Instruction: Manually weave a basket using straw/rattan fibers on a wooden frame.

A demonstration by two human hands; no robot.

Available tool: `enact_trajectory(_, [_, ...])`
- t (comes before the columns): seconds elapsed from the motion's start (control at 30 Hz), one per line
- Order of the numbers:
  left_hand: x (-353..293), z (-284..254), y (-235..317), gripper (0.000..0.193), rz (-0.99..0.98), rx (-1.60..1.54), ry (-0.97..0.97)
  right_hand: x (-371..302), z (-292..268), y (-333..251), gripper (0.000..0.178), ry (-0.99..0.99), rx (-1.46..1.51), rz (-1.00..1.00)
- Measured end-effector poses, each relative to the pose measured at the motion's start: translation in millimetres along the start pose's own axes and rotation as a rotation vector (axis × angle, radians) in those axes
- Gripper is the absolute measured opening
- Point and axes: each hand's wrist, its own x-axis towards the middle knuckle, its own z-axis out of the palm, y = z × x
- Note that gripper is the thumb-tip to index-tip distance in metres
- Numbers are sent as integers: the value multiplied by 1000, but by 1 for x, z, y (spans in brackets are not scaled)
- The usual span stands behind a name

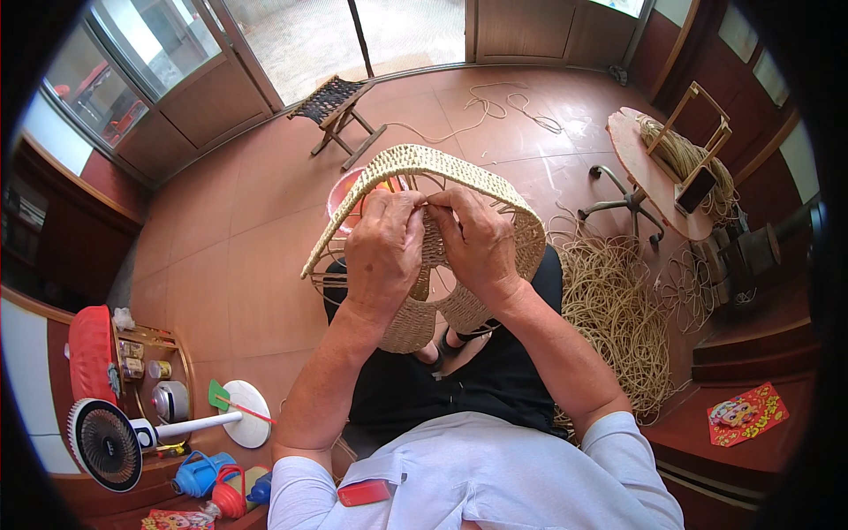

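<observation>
Left hand [382, 252] | right hand [477, 243] | both grips pinching one woven basket [459, 177] (half-finished) | one stool [340, 110]

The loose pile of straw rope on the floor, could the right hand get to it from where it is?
Probably yes. The straw rope pile lies on the floor just beside the right forearm, nothing between. But the right hand is gripping the woven basket, so it must let go first.

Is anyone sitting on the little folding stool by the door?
No, the folding stool stands empty on the floor, well beyond the basket.
</observation>
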Motion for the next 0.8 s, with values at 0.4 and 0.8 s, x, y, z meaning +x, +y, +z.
enact_trajectory(0.4, [11, -8, 3, 15, -14, 119, -163, 2, -6, 0, 7, -12, 101, 39])
enact_trajectory(0.8, [-21, -44, -20, 9, -168, -35, 232, -4, -19, -5, 17, 36, -10, -42])
